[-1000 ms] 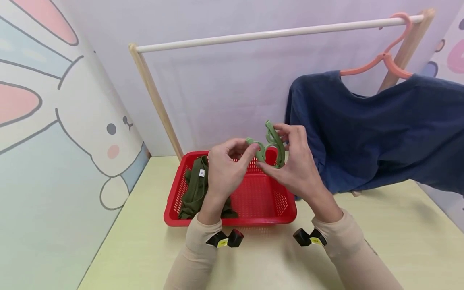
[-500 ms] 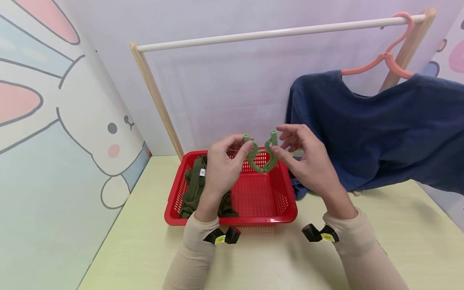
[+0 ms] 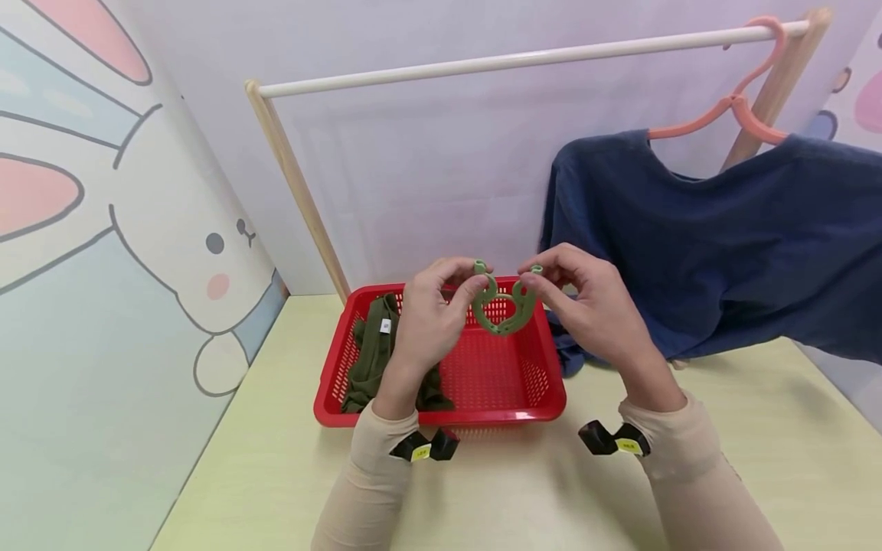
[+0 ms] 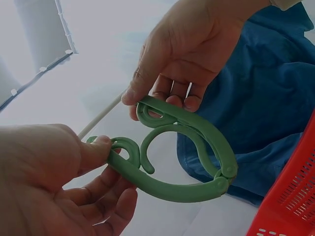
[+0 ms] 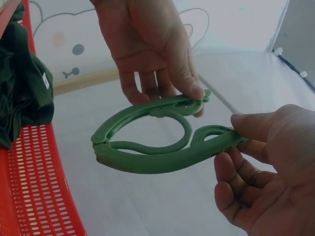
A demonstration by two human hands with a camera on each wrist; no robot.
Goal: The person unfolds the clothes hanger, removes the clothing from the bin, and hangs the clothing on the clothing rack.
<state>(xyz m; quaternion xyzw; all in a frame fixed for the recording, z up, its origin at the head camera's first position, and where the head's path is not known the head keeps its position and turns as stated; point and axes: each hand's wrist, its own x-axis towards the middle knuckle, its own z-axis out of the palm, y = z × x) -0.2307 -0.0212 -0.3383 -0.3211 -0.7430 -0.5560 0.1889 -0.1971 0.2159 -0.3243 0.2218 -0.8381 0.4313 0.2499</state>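
A green folding clothes hanger (image 3: 504, 324) is held up between both hands over the red basket (image 3: 506, 418). Its two arms are folded up into a U, joined at a hinge, and the curved hook (image 4: 173, 129) lies between them. My left hand (image 3: 432, 314) pinches the end of one arm between thumb and fingers. The end of the other arm is pinched by my right hand (image 3: 591, 306). In the right wrist view the hinge (image 5: 101, 143) points away from both hands.
Dark green clothing (image 3: 372, 356) lies in the left part of the basket. A navy shirt (image 3: 696, 237) hangs on a coral hanger (image 3: 747, 115) at the right end of a rack with a white rod (image 3: 524, 60). The pale tabletop (image 3: 262, 459) extends around the basket.
My right hand has shifted its hold from around one hanger arm to pinching its tip, moving slightly right. The hanger has turned into an upright U. The left hand stays almost in place.
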